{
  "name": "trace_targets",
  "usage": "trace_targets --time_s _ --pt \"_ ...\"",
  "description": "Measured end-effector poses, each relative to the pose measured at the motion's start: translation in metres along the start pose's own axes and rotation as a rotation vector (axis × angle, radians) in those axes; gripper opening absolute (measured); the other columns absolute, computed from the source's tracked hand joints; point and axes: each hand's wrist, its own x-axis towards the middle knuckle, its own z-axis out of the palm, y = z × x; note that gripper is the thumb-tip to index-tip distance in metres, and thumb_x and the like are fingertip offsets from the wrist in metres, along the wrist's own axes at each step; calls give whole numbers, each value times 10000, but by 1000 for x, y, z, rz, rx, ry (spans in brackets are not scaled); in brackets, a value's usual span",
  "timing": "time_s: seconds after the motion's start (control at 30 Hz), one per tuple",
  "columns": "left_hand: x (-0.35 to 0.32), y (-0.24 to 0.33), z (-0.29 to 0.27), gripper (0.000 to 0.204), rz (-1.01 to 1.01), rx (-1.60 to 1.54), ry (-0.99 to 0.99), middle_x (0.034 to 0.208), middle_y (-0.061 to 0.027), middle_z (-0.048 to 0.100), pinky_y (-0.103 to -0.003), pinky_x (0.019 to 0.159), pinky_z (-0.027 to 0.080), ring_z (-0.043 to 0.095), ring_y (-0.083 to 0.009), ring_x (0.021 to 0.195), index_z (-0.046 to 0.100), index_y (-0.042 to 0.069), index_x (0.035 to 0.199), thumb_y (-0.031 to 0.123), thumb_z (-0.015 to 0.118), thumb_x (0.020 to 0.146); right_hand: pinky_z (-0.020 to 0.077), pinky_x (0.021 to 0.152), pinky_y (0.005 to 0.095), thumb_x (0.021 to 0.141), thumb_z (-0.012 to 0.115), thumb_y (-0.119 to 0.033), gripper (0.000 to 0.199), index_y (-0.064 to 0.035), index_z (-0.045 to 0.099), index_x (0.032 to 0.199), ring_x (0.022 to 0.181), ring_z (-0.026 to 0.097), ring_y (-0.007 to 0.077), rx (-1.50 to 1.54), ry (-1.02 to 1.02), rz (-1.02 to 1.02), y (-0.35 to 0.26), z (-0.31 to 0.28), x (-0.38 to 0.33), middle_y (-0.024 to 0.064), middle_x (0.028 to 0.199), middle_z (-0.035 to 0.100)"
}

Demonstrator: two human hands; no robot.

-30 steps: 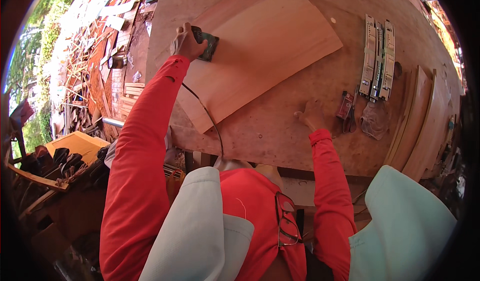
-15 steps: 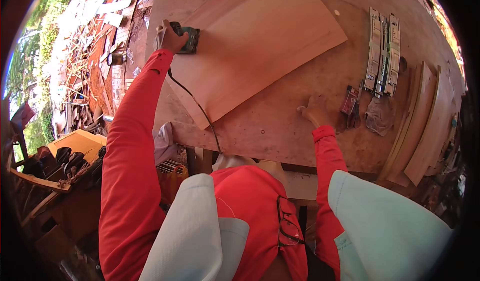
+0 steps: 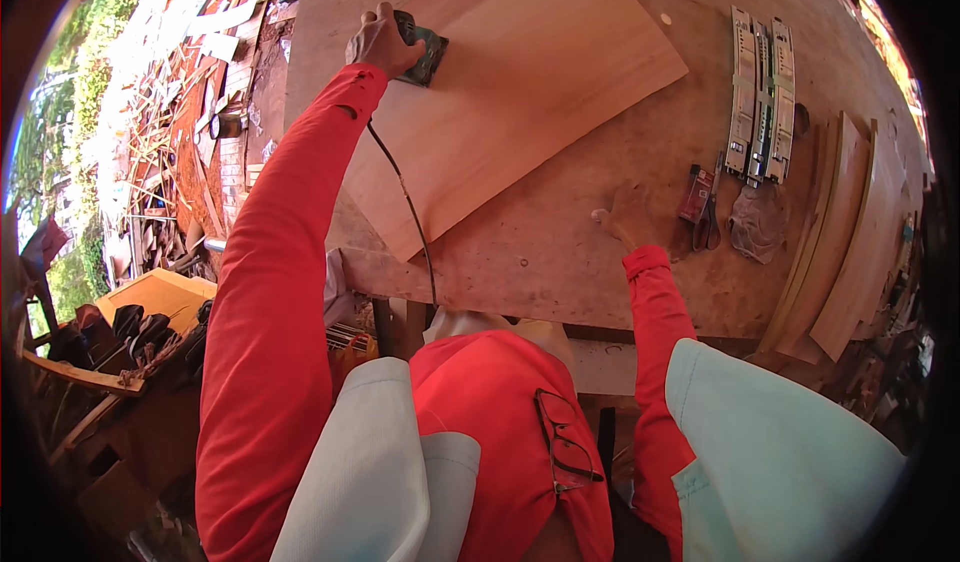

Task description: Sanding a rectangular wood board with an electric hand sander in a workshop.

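A green and black power sander (image 3: 427,54) rests on a light wooden panel (image 3: 520,102) toward its far left part. My left hand (image 3: 383,44) is wrapped round the sander, arm stretched far forward. From the tool a black cord (image 3: 405,187) runs back across the panel and over the table's near edge. On the bare worktable (image 3: 480,272), right of the panel, my right hand (image 3: 630,218) lies palm down with its thumb spread out. Close to its right are a small red box (image 3: 696,194) and scissors (image 3: 708,224).
Metal drawer slides (image 3: 762,97) lie at the table's right, with a crumpled plastic bag (image 3: 758,224) below them. Long wooden boards (image 3: 830,242) stack along the right edge. Scrap wood (image 3: 165,152) litters the ground at left. Eyeglasses (image 3: 568,442) hang from my red shirt.
My left hand has moved the sander to the right and farther away over the panel, drawing the cord along. My right hand stays on the table.
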Motion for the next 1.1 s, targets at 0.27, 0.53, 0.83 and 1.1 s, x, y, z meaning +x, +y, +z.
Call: trace_targets --time_s 0.27,0.53,0.83,1.1 --pt "-7 -35 -8 773 -1 52 -73 1280 -281 575 -553 900 548 645 -493 1107 470 54 1321 453 772 732 497 1027 496 766 868 -408 955 155 412 1387 1246 539 508 113 -6 50 -12 -20 -1 365 1353 489" --pt "-76 -100 -8 719 -64 16 -24 1179 -293 580 -564 871 546 661 -494 1024 459 33 1234 388 825 727 484 1049 495 757 889 -360 889 109 453 1373 1283 511 503 123 -160 84 -12 -27 2 365 1378 479" --pt "-77 -148 35 875 -307 -118 195 1055 -304 651 -518 898 543 652 -483 1042 430 34 1346 412 821 661 456 1074 494 747 898 -345 909 91 430 1393 1301 486 499 116 -149 90 -15 -36 1 350 1378 485" --pt "-75 -155 8 892 -173 -107 -117 1183 -285 575 -519 950 521 626 -454 1084 417 81 1381 387 839 658 464 1061 502 742 902 -328 845 81 486 1353 1291 495 487 196 -85 112 -17 -36 -1 339 1355 513"
